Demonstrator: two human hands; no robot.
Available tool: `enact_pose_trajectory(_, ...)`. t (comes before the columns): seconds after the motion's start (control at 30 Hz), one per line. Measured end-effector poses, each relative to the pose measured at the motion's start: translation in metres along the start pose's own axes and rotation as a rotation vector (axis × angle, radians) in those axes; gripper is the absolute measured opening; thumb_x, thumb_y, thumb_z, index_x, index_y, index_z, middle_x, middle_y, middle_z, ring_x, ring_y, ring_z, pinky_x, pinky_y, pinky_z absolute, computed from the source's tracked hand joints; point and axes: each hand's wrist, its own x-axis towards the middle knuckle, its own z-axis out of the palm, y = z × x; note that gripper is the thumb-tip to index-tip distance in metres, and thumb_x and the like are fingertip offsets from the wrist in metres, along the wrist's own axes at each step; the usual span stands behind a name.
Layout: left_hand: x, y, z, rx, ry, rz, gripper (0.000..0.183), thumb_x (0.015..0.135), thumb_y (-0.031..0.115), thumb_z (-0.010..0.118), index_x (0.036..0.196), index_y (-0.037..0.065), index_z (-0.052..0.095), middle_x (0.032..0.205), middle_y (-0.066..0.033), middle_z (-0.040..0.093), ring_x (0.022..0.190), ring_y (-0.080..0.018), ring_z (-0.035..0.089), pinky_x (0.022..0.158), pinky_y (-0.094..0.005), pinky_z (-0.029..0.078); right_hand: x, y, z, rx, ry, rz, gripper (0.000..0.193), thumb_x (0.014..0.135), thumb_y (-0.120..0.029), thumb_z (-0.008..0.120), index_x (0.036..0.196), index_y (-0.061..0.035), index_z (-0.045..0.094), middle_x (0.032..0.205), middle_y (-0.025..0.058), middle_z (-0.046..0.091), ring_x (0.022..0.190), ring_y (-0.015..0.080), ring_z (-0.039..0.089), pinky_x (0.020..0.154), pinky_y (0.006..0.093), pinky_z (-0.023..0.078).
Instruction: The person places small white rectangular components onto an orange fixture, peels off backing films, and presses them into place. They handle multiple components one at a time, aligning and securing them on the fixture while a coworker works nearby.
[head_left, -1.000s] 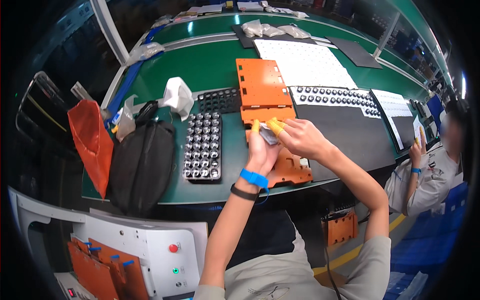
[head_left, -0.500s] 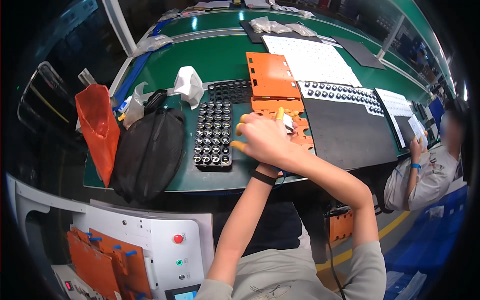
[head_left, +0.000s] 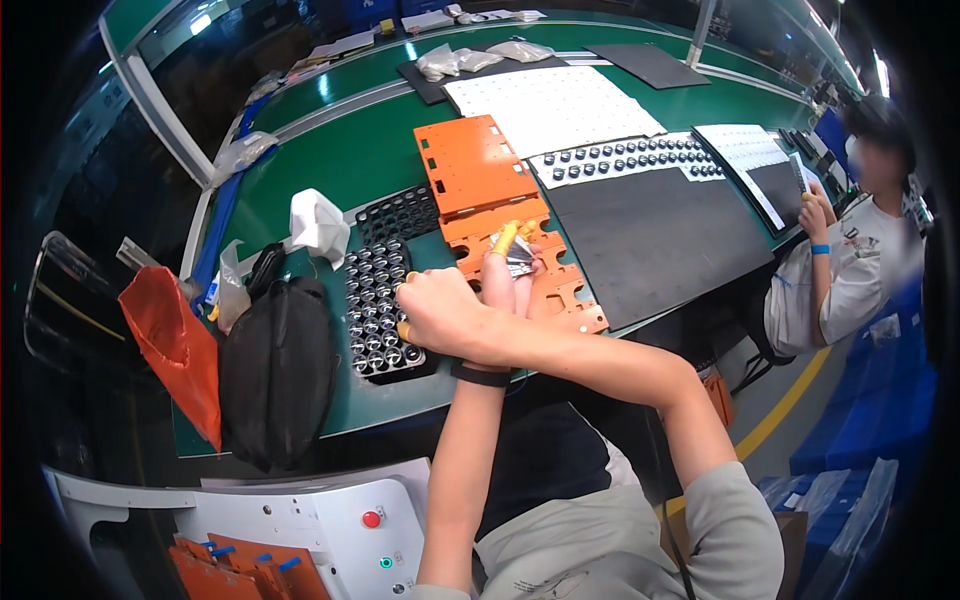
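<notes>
My left hand, with yellow finger cots, is closed around a small silver-and-white piece above an orange notched plate. The exact kind of that piece is unclear. Crossing over my left wrist, my right hand is curled at the right edge of a black tray. Yellow cots show on some of its fingers. Anything within those fingers is hidden. Rows of round black parts with shiny tops fill the tray. A flat orange plate with slots adjoins the notched one on its far side.
Behind the filled tray lies another black tray. A white container, a black bag and an orange bag stand left. White sheets and a dark mat lie right. A co-worker sits at far right.
My right hand has moved left and down to the filled tray, its fingers curling in. My left hand keeps the silver-and-white piece. The view has swung, shifting the table leftward.
</notes>
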Motion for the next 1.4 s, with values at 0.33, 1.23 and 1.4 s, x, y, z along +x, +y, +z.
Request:
enact_pose_trajectory(0.33, -0.016, 0.001, -0.02, 0.219, -0.53, 0.202, 0.036, 0.106, 0.029, 0.047, 0.133, 0.005, 0.05, 0.128, -0.0161, 0.057, 0.117, -0.0291, 0.058, 0.099, -0.041, 0.048, -0.053, -0.002, -0.085, 0.2, 0.516, 0.096, 0.026, 0.076, -0.02, 0.077, 0.092, -0.0039, 0.066, 0.089, 0.0125, 0.066, 0.082, 0.0315, 0.065, 0.069, 0.0385, 0.052)
enact_pose_trajectory(1.23, -0.135, 0.021, 0.045, 0.709, -0.139, 0.315, 0.034, 0.099, 0.035, 0.064, 0.118, 0.008, 0.056, 0.112, -0.0049, 0.063, 0.082, -0.007, 0.06, 0.066, -0.0206, 0.05, -0.141, 0.064, -0.119, 0.613, 0.23, 0.203, 0.026, 0.072, -0.009, 0.079, 0.096, -0.0042, 0.071, 0.103, 0.0088, 0.068, 0.09, 0.0271, 0.059, 0.082, 0.0359, 0.047)
enact_pose_trajectory(1.4, -0.132, 0.02, 0.04, 0.759, -0.176, 0.37, 0.031, 0.098, 0.03, 0.067, 0.117, 0.006, 0.057, 0.109, -0.0044, 0.062, 0.08, -0.007, 0.057, 0.067, -0.0218, 0.049, -0.14, 0.066, -0.116, 0.504, 0.257, 0.148, 0.025, 0.074, -0.013, 0.082, 0.095, -0.0038, 0.071, 0.089, 0.0085, 0.057, 0.088, 0.0289, 0.055, 0.086, 0.0396, 0.042)
